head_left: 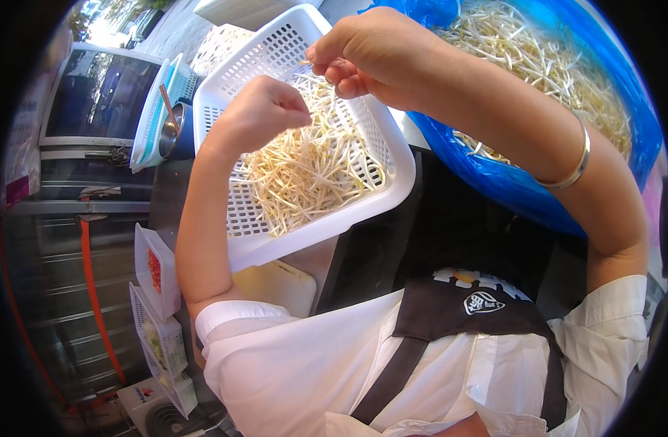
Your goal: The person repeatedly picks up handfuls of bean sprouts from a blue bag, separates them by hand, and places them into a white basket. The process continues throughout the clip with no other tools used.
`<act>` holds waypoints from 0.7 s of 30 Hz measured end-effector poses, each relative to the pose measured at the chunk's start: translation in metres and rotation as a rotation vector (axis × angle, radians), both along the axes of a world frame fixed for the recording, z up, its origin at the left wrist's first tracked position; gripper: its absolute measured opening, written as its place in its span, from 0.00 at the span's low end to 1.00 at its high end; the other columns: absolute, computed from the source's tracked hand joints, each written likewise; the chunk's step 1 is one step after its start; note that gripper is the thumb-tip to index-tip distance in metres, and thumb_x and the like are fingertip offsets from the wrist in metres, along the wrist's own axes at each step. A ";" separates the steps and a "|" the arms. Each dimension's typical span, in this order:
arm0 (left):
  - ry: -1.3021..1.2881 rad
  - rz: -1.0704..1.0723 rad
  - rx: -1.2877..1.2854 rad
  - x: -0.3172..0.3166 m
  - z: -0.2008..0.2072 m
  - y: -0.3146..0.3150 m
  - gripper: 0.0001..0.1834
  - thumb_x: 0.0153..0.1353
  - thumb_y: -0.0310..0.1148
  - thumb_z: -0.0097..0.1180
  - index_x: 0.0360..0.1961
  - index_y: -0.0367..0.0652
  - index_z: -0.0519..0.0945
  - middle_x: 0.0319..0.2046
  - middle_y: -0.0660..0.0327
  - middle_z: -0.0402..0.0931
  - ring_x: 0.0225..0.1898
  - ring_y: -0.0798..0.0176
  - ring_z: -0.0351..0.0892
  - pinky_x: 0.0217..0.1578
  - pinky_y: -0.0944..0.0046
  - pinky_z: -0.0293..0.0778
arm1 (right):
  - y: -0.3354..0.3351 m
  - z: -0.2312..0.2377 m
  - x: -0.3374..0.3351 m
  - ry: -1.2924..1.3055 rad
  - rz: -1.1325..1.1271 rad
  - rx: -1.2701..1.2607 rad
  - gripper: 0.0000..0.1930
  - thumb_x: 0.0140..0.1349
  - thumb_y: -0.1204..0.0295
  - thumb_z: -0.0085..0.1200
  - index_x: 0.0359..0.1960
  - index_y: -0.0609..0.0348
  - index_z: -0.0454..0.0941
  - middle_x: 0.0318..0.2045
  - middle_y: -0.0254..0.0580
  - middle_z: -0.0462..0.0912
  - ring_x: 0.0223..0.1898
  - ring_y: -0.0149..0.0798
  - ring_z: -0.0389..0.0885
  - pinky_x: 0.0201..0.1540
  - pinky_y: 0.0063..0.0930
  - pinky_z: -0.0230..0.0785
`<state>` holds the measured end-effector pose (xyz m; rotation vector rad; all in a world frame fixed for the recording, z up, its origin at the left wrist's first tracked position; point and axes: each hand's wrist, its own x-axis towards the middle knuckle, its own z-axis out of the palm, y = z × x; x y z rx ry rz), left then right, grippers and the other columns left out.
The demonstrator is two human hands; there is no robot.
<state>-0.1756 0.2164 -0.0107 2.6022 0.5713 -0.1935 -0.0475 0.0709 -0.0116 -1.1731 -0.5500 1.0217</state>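
A white perforated plastic basket (388, 164) holds a loose heap of pale bean sprouts (305, 171). Over its left side, close above the sprouts, is my left hand (265, 109), its fingers curled in and partly hidden behind its back. Higher up, above the basket's far right rim, my right hand (367, 54) has thumb and fingertips pinched together. Anything in either hand is too small or hidden to name. To the right, a large open blue plastic bag (520, 193) contains many more bean sprouts (545, 62), partly covered by my right forearm.
Left of the basket stand a metal pot (177, 131) with a handled utensil and stacked light trays (150, 116). Lower left are a white container (158, 273) of red pieces and small white baskets (159, 335). A pale board (276, 284) lies below the basket's near edge.
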 end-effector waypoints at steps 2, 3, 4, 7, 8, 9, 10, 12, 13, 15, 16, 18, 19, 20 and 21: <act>0.176 -0.013 0.038 0.003 -0.009 -0.007 0.10 0.46 0.31 0.65 0.29 0.36 0.84 0.22 0.55 0.79 0.25 0.64 0.77 0.29 0.64 0.73 | -0.002 0.001 -0.004 -0.031 0.035 -0.016 0.07 0.52 0.78 0.54 0.22 0.71 0.75 0.18 0.45 0.74 0.18 0.35 0.72 0.20 0.27 0.65; 0.235 -0.022 0.040 0.004 -0.013 -0.011 0.11 0.46 0.32 0.66 0.29 0.35 0.84 0.22 0.53 0.79 0.25 0.62 0.78 0.29 0.63 0.73 | -0.003 -0.001 -0.008 -0.093 0.020 -0.026 0.08 0.54 0.76 0.55 0.25 0.72 0.77 0.21 0.47 0.74 0.20 0.33 0.71 0.24 0.25 0.66; 0.279 -0.030 0.072 0.005 -0.016 -0.014 0.11 0.46 0.32 0.66 0.29 0.35 0.84 0.23 0.53 0.80 0.25 0.61 0.78 0.30 0.63 0.73 | -0.004 -0.003 -0.014 -0.156 0.005 -0.035 0.10 0.56 0.73 0.56 0.28 0.73 0.78 0.24 0.48 0.75 0.23 0.31 0.71 0.27 0.24 0.66; 0.362 -0.041 0.166 0.007 -0.025 -0.021 0.12 0.47 0.33 0.66 0.28 0.34 0.83 0.24 0.52 0.80 0.26 0.59 0.78 0.33 0.62 0.73 | -0.006 -0.005 -0.016 -0.201 0.060 -0.014 0.11 0.55 0.73 0.57 0.31 0.75 0.79 0.28 0.51 0.75 0.26 0.30 0.71 0.31 0.23 0.66; 0.370 -0.038 0.206 0.008 -0.029 -0.023 0.13 0.47 0.33 0.66 0.28 0.33 0.83 0.24 0.52 0.80 0.27 0.57 0.78 0.34 0.61 0.73 | -0.006 -0.006 -0.016 -0.192 0.092 -0.001 0.11 0.54 0.74 0.56 0.31 0.75 0.79 0.28 0.52 0.75 0.26 0.31 0.71 0.31 0.24 0.66; 0.371 -0.041 0.252 0.008 -0.033 -0.024 0.14 0.47 0.34 0.66 0.28 0.32 0.82 0.24 0.51 0.79 0.27 0.56 0.78 0.34 0.61 0.73 | -0.007 -0.006 -0.015 -0.188 0.096 -0.001 0.11 0.54 0.74 0.57 0.31 0.75 0.79 0.28 0.53 0.75 0.27 0.31 0.71 0.31 0.24 0.65; 0.358 -0.038 0.250 0.009 -0.037 -0.025 0.14 0.47 0.34 0.65 0.29 0.31 0.82 0.27 0.48 0.79 0.30 0.53 0.79 0.36 0.59 0.74 | -0.007 -0.006 -0.014 -0.185 0.099 -0.002 0.11 0.53 0.74 0.57 0.31 0.76 0.79 0.28 0.53 0.75 0.27 0.32 0.71 0.31 0.24 0.65; 0.324 -0.033 0.254 0.009 -0.044 -0.025 0.16 0.46 0.34 0.63 0.32 0.29 0.81 0.32 0.42 0.79 0.36 0.46 0.80 0.40 0.55 0.75 | -0.008 -0.006 -0.014 -0.197 0.097 -0.005 0.12 0.53 0.74 0.58 0.32 0.76 0.79 0.29 0.54 0.75 0.28 0.32 0.70 0.30 0.23 0.64; 0.335 -0.049 0.272 0.009 -0.047 -0.026 0.16 0.46 0.33 0.62 0.31 0.29 0.81 0.32 0.42 0.79 0.36 0.46 0.80 0.41 0.55 0.75 | -0.009 -0.007 -0.014 -0.213 0.092 -0.009 0.12 0.52 0.74 0.57 0.32 0.76 0.79 0.30 0.54 0.75 0.28 0.31 0.70 0.30 0.23 0.64; 0.363 -0.064 0.297 0.009 -0.050 -0.027 0.14 0.47 0.32 0.60 0.31 0.29 0.81 0.32 0.42 0.79 0.36 0.46 0.80 0.41 0.55 0.75 | -0.010 -0.008 -0.015 -0.233 0.082 -0.013 0.12 0.52 0.75 0.56 0.32 0.76 0.78 0.31 0.54 0.74 0.28 0.31 0.70 0.30 0.23 0.64; 0.373 -0.068 0.306 0.009 -0.050 -0.028 0.14 0.46 0.31 0.59 0.31 0.30 0.81 0.32 0.42 0.79 0.36 0.46 0.80 0.40 0.55 0.75 | -0.010 -0.008 -0.015 -0.235 0.076 -0.014 0.12 0.52 0.75 0.56 0.32 0.76 0.78 0.31 0.53 0.74 0.28 0.31 0.70 0.31 0.23 0.64; 0.395 -0.071 0.306 0.011 -0.047 -0.028 0.12 0.46 0.29 0.57 0.31 0.31 0.81 0.31 0.43 0.79 0.35 0.47 0.80 0.39 0.55 0.75 | -0.009 -0.008 -0.014 -0.217 0.060 -0.016 0.12 0.51 0.75 0.55 0.33 0.76 0.78 0.31 0.53 0.74 0.28 0.30 0.70 0.30 0.22 0.64; 0.389 -0.041 0.256 0.011 -0.044 -0.027 0.12 0.46 0.29 0.57 0.31 0.32 0.82 0.30 0.44 0.79 0.34 0.49 0.80 0.37 0.56 0.75 | -0.009 -0.008 -0.013 -0.197 0.049 -0.015 0.12 0.51 0.75 0.55 0.33 0.75 0.78 0.32 0.52 0.74 0.28 0.30 0.70 0.29 0.21 0.64; 0.390 -0.013 0.195 0.012 -0.037 -0.022 0.12 0.46 0.29 0.57 0.31 0.33 0.82 0.29 0.45 0.79 0.32 0.50 0.80 0.36 0.57 0.74 | -0.008 -0.007 -0.012 -0.177 0.036 -0.014 0.12 0.51 0.76 0.54 0.34 0.74 0.78 0.32 0.51 0.73 0.28 0.30 0.70 0.29 0.20 0.63; 0.391 0.013 0.134 0.012 -0.030 -0.018 0.11 0.46 0.29 0.57 0.32 0.34 0.82 0.28 0.46 0.79 0.31 0.52 0.80 0.34 0.58 0.74 | -0.006 -0.004 -0.009 -0.052 0.076 -0.042 0.09 0.51 0.76 0.54 0.30 0.73 0.77 0.27 0.49 0.73 0.25 0.31 0.70 0.25 0.23 0.63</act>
